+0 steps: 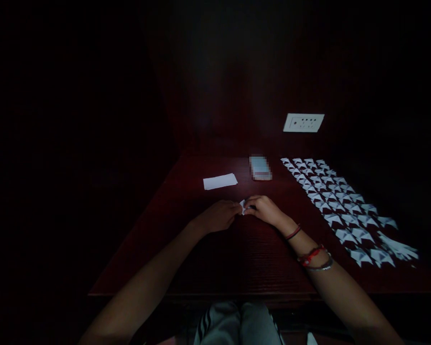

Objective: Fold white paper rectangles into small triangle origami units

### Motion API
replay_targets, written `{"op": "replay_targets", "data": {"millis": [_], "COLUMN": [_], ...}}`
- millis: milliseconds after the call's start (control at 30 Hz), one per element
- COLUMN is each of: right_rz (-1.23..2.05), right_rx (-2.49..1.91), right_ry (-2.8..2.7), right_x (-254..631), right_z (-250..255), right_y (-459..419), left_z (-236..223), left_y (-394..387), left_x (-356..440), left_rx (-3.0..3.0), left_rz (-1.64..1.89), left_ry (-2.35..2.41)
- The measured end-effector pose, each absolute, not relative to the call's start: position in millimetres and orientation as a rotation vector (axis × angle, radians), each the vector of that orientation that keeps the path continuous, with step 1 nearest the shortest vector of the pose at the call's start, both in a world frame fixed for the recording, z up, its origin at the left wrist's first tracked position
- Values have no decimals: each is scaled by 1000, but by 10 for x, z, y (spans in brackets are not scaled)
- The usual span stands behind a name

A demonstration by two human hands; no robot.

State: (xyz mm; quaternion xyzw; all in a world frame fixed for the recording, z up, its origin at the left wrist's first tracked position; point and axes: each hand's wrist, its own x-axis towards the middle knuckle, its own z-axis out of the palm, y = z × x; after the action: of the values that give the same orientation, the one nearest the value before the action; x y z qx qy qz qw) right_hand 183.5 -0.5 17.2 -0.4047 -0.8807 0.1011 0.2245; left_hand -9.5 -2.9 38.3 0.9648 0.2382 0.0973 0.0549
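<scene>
Between my two hands, over the dark red table (258,249), is a small piece of folded white paper (243,207). My left hand (221,214) pinches its left side, the fingers pressed together. From the other side, my right hand (264,209) grips the paper with thumb and fingertips. Much of the paper is hidden by my fingers, so its exact folded shape cannot be made out. Beyond my left hand lies a thin stack of white paper strips (220,181). To the right stand rows of folded white paper pieces (333,219), pointed and much alike.
A blurred-out object like a phone (260,168) lies at the back of the table. Narrow white paper strips (398,247) lie in a loose bunch at the right. A white socket panel (303,122) is on the back wall. The table's front edge is above my knees.
</scene>
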Motion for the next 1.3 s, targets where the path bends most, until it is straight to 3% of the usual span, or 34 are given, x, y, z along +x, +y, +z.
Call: {"op": "replay_targets", "data": {"millis": [867,1300], "right_rz": [124,251], "right_rx": [-1106,-1085], "right_ry": [-2522,-2455], "right_x": [1856,1855], "right_z": [188,237], "right_y": [-5,-30], "left_z": [341,237], "left_y": [64,57], "left_x": [-167,-191], "left_rx": [2870,3002], "left_rz": [382,281], "left_ry": [688,774]}}
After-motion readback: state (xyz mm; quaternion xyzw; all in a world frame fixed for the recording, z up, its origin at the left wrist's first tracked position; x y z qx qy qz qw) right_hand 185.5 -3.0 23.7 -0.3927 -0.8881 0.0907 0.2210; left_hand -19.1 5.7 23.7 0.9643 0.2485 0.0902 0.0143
